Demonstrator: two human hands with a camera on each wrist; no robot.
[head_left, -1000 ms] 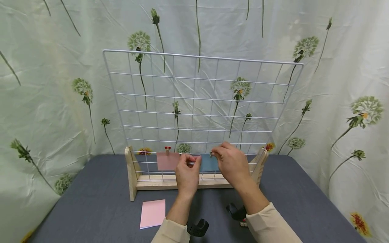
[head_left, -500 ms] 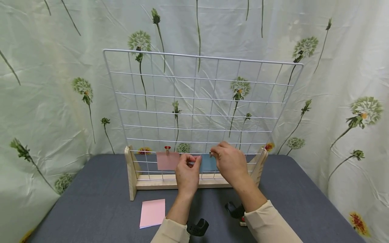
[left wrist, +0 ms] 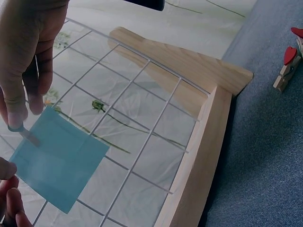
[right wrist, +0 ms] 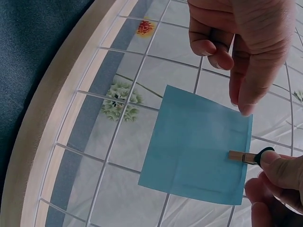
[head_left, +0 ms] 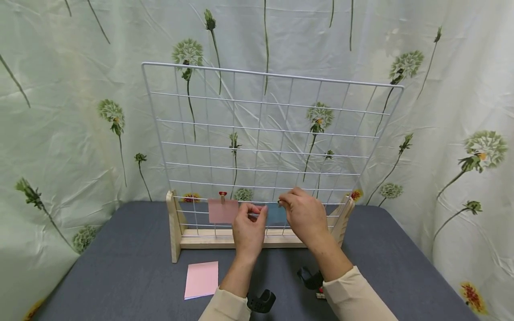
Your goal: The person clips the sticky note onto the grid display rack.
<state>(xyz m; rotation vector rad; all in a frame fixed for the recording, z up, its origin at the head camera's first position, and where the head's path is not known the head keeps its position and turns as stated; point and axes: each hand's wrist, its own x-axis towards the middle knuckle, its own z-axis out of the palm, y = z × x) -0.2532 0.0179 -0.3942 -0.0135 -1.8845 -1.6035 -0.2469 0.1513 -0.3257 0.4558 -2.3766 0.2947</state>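
Note:
A square sheet of blue paper [right wrist: 199,146] lies against the white wire grid [head_left: 257,129], low down right of centre. My left hand [head_left: 248,232] pinches its upper left corner between thumb and fingertip. With my right hand [head_left: 307,216] I hold a small wooden clothespin [right wrist: 242,156] by its dark green end. In the right wrist view the clothespin's jaws are over the paper's top edge; whether they also catch the wire cannot be told. To the left, a pink paper [head_left: 222,211] hangs from the grid under a clothespin with a red heart [head_left: 222,195].
Wooden feet and a crossbar [head_left: 209,242] carry the grid on a dark grey-blue table [head_left: 132,267]. A pile of pink paper [head_left: 201,279] lies at front left. Red-heart clothespins [left wrist: 287,68] lie on the table at the right. A flowered curtain [head_left: 60,133] hangs behind.
The head view has shifted slightly. Both hands, the blue paper and the clothespin stay practically where they were.

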